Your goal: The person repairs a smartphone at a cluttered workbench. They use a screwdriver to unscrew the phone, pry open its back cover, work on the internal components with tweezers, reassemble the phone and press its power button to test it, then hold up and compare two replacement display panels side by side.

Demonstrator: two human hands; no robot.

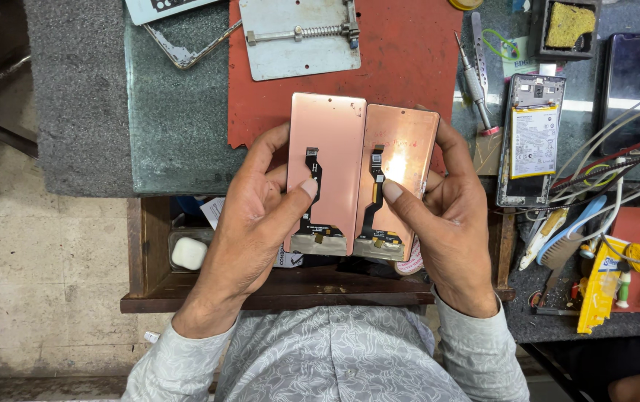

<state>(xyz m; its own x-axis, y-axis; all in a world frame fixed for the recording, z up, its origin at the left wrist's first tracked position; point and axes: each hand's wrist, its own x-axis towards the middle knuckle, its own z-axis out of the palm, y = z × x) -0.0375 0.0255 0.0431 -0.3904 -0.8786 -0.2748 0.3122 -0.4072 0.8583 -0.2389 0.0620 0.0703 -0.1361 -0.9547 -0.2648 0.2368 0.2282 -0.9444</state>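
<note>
Two copper-backed phone display panels are held side by side, backs facing me, over an open wooden drawer. My left hand grips the left display panel, thumb pressed beside its black flex cable. My right hand grips the right display panel, thumb on its flex cable. The panels' long edges touch in the middle.
A red work mat carries a metal clamp jig. To the right lie a screwdriver, an opened phone with its battery showing, a dark phone, cables, a brush and a yellow packet. A white earbud case sits in the drawer.
</note>
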